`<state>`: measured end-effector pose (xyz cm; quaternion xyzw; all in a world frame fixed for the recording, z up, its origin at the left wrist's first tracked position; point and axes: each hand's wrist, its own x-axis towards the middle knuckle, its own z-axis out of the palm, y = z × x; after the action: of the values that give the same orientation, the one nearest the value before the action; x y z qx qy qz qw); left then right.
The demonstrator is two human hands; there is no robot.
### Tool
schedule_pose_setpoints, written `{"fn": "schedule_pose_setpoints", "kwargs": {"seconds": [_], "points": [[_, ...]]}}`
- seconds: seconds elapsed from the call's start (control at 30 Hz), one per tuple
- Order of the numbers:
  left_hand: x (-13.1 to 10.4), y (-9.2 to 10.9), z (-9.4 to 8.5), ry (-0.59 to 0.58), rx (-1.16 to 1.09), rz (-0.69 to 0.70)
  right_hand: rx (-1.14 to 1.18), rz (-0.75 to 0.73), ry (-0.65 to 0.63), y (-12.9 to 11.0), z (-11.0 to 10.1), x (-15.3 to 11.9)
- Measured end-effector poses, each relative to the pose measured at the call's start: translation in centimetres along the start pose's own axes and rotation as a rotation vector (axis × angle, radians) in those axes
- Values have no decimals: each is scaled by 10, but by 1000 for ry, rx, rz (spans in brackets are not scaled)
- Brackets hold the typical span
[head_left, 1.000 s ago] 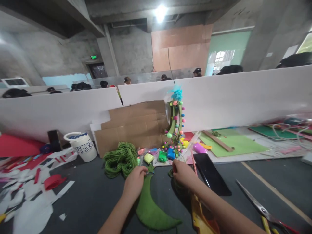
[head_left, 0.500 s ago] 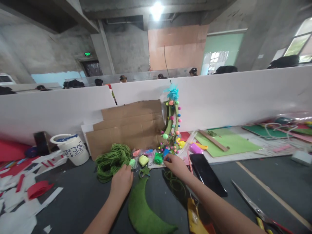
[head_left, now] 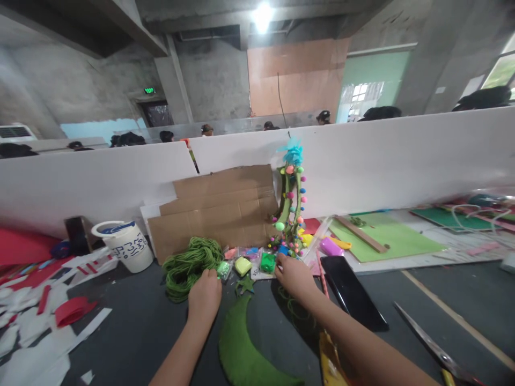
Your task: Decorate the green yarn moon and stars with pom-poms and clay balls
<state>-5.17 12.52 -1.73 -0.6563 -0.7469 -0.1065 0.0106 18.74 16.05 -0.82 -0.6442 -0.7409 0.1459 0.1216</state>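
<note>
Two hands, left and right, over dark tabletop, fingers curled, grip impossible to tell, white partition, concrete walls

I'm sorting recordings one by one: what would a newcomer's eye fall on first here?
Probably the pompom-studded green decoration topped by a bright blue tuft, before the white partition, right of the brown cardboard. Next, perhaps, the large green crescent, low in the middle, and the green yarn hank near the left hand.

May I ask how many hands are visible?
2: the left hand beside the green yarn, the right hand near the green packet. Others may be hidden behind the white partition.
</note>
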Motion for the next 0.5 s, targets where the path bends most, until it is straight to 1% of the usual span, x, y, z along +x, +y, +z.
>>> {"fn": "schedule_pose_setpoints", "kwargs": {"seconds": [0.1, 0.2, 0.27, 0.33, 0.4, 0.43, 0.47, 0.5], "points": [[1, -4, -2, 11, -119, -29, 71, -19, 42, 2, -6, -9], [-2, -5, -8, 17, -290, -73, 156, -65, 63, -1, -9, -21], [-8, -1, -13, 5, -440, -113, 206, -120, 60, -8, -11, -32], [-17, 9, -18, -36, -632, -142, 240, -195, 53, -20, -13, -45], [-30, 24, -23, -111, -819, -167, 250, -283, 66, -36, -15, -59], [-38, 33, -25, -197, -948, -196, 246, -338, 75, -45, -15, -64], [-45, 41, -28, -384, -1287, -354, 237, -392, 85, -53, -15, -69], [-51, 50, -30, -540, -1564, -522, 225, -445, 87, -61, -14, -73]]}}
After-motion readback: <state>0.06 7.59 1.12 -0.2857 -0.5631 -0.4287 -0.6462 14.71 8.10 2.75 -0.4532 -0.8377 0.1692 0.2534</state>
